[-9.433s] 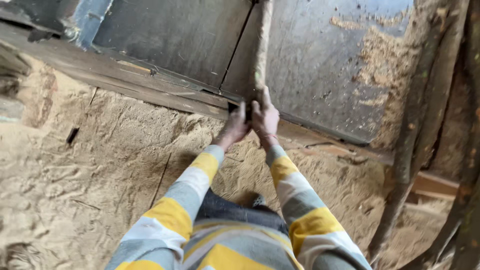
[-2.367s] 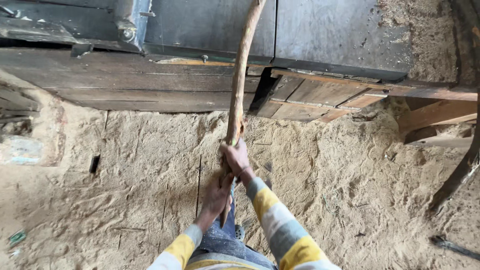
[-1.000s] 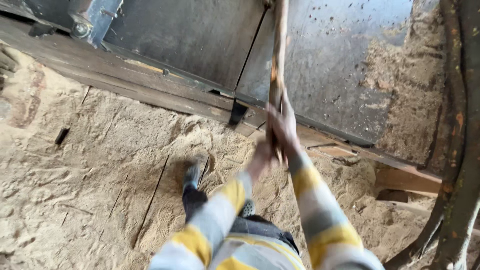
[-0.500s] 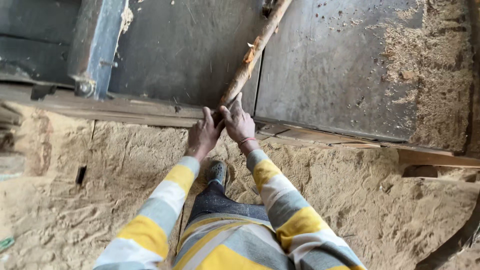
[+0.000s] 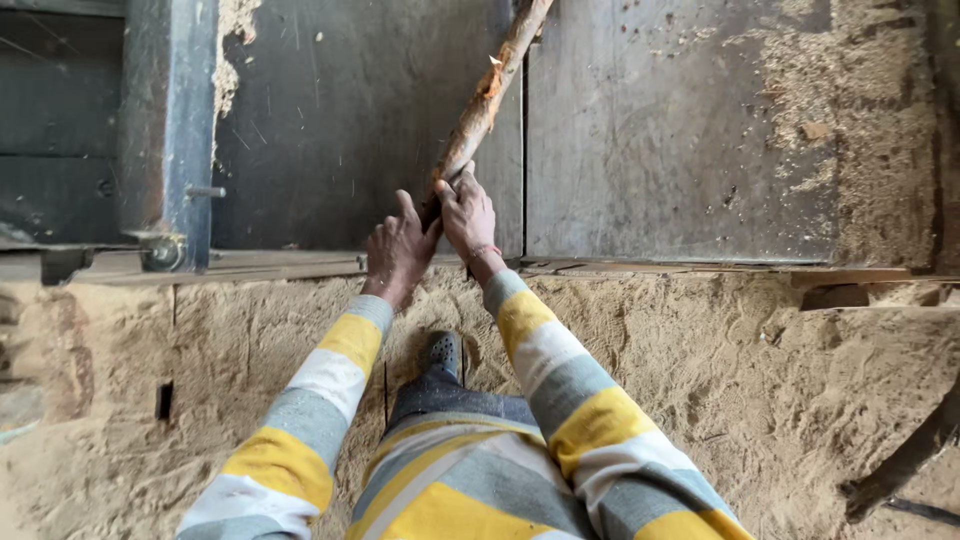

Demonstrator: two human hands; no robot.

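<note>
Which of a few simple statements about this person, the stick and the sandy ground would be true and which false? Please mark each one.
1. Both hands grip the wooden stick. True: the left hand and right hand close around its lower end.
2. The stick lies flat on the ground. False: it slants upward across the dark metal panel.
3. The sawdust-covered ground lies under the person. True.
4. The sleeves are plain white. False: the sleeves are striped yellow, grey and white.
5. The person is barefoot. False: a dark shoe shows below the hands.
</note>
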